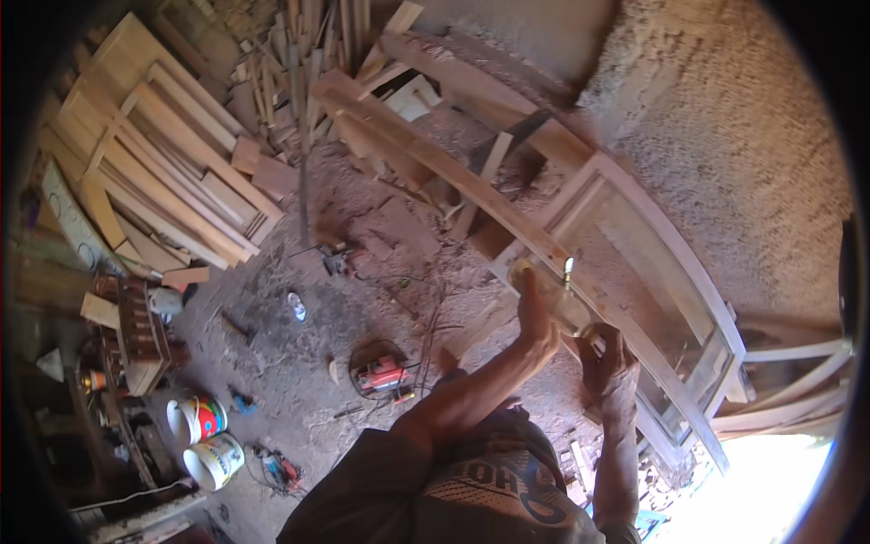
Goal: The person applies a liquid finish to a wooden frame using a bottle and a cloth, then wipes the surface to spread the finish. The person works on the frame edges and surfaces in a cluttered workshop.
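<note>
Bench view, clock positions taken from pic. centre. L hand (530, 295), at 3 o'c., reaches over the edge of the timber; its fingertips are unclear, so its grip can't be told. R hand (609, 363), approx. 4 o'c., has fingers curled narrow around a small pale item (594, 341), type unclear. The long beam (489, 195), nr both hands, runs from 11 to 4 o'c., across the panelled frame (662, 218) at 3 o'c. A slim white-topped object (568, 267) is upright by the beam, btwn the hands and slightly toward 12. Surroundings: stacked wooden panels (172, 154), 10 o'c.; red power tool (381, 374) on the floor (299, 363), 7 o'c.; two buckets (214, 461), side by side, 8 o'c.; rough wall (725, 127), 2 o'c.
</note>
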Available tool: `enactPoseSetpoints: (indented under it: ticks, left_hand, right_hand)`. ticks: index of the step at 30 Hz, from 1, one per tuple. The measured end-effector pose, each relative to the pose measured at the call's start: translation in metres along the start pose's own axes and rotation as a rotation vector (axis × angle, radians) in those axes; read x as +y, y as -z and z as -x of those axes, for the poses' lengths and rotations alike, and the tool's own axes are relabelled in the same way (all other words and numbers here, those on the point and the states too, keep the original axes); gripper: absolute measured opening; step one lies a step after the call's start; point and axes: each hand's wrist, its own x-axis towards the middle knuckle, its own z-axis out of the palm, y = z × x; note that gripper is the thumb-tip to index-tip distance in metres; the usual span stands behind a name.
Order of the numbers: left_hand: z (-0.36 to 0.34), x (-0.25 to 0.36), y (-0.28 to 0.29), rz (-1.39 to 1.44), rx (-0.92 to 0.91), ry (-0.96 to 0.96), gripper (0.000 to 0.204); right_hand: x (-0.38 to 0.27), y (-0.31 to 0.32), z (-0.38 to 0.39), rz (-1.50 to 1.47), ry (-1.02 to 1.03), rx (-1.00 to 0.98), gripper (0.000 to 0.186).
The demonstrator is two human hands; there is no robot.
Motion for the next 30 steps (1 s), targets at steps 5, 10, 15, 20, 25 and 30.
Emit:
enactPoseSetpoints:
  ticks: [5,10,15,20,25,30]
  left_hand:
    - [-0.003,0.033,0.001,0.022,-0.029,0.082,0.07]
    - [-0.005,0.064,0.006,0.077,0.028,0.06,0.067]
    - [-0.013,0.088,0.022,0.097,0.056,-0.052,0.062]
    - [-0.019,0.112,0.041,0.11,0.076,-0.197,0.055]
    - [-0.008,0.141,0.044,0.061,0.105,-0.243,0.054]
    - [-0.017,0.155,0.063,0.165,0.12,-0.134,0.061]
  right_hand:
    - [0.003,-0.029,-0.007,0.062,-0.052,-0.058,0.024]
    - [-0.044,-0.031,-0.023,-0.042,-0.011,-0.183,0.034]
    - [-0.049,-0.062,-0.023,-0.167,-0.016,-0.097,0.026]
    - [-0.065,-0.078,-0.029,-0.261,-0.002,-0.095,0.024]
    - [-0.08,-0.097,-0.036,-0.409,0.006,-0.03,0.018]
    - [-0.099,-0.097,-0.046,-0.418,0.062,-0.133,0.022]
